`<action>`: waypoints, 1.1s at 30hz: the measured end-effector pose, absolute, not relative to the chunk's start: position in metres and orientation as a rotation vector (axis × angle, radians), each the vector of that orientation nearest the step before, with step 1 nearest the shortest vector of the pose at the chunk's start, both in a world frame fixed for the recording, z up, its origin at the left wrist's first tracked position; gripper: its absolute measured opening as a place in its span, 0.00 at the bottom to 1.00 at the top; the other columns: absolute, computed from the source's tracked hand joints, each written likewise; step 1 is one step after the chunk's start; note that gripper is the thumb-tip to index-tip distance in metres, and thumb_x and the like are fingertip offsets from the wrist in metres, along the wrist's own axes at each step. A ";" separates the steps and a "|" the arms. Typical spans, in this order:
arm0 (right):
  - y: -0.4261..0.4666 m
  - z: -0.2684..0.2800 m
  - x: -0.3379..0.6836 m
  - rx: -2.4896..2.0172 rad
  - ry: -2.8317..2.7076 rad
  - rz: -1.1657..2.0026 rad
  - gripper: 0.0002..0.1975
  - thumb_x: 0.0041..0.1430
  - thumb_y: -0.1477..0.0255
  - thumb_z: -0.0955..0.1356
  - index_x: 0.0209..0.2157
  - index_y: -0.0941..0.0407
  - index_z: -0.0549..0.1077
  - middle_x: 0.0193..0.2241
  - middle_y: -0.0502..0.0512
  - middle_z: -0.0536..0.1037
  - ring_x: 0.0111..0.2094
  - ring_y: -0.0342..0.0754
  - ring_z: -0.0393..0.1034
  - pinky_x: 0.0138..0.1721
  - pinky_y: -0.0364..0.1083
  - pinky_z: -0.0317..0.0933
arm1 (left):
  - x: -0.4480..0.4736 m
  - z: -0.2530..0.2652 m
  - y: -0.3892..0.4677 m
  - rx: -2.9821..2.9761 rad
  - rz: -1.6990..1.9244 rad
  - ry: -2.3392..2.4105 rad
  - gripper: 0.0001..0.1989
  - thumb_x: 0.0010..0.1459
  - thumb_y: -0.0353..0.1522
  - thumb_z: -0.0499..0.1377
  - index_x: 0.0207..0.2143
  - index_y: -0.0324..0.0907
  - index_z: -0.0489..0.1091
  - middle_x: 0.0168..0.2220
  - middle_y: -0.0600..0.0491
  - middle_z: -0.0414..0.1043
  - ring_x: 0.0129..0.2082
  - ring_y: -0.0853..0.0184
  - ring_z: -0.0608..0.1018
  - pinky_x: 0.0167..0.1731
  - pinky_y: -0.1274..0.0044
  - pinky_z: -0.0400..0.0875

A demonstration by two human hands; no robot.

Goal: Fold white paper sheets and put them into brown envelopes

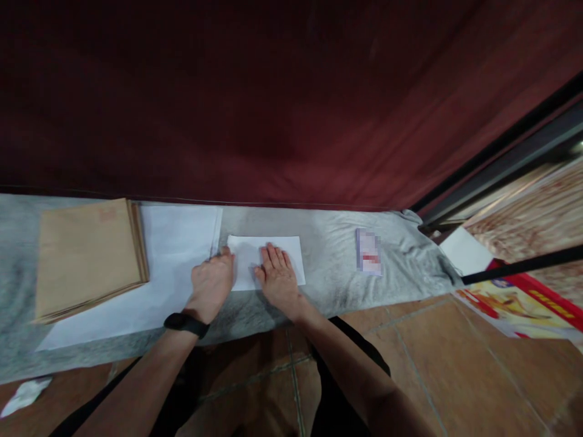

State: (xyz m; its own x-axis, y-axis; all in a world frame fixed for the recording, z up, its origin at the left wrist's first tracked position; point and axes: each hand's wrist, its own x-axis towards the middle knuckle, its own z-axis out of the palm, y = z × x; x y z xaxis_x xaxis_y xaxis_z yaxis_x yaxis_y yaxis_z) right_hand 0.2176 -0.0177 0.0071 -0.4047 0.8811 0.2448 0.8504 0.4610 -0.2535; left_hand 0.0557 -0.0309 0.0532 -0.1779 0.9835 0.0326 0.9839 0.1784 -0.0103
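A folded sheet of white paper [246,252] lies flat on the grey cloth in front of me. My right hand [279,279] rests palm down on it, fingers stretched out and slightly spread. At the paper's left edge is my left hand [213,282], its fingers curled closed against that edge; the fingertips are partly hidden. A black wristband [186,325] circles the left wrist. To the left, a stack of brown envelopes [91,255] sits on larger white sheets [177,243].
Grey cloth [325,243] covers the narrow surface, backed by a dark red curtain [273,121]. A small pale packet [368,250], partly blurred out, lies at right. Beyond stands a red and yellow printed box [523,303]. Crumpled white tissue [26,394] is on the tiled floor [419,346].
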 end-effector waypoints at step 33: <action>0.003 0.002 0.259 -1.721 -2.287 0.008 0.28 0.74 0.65 0.57 0.69 0.64 0.55 0.69 0.66 0.56 0.70 0.56 0.52 0.69 0.58 0.46 | 0.077 0.002 -0.018 -2.182 -0.514 -2.168 0.35 0.69 0.43 0.43 0.69 0.26 0.52 0.70 0.33 0.53 0.71 0.52 0.55 0.68 0.58 0.52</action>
State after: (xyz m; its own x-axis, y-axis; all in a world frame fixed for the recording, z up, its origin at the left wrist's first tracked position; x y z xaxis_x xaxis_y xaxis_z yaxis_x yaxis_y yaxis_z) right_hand 0.2586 0.0031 0.0021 -0.2522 0.9431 0.2165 0.9415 0.2908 -0.1701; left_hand 0.0774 -0.0185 0.0016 -0.0207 0.9689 0.2466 0.9764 -0.0334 0.2133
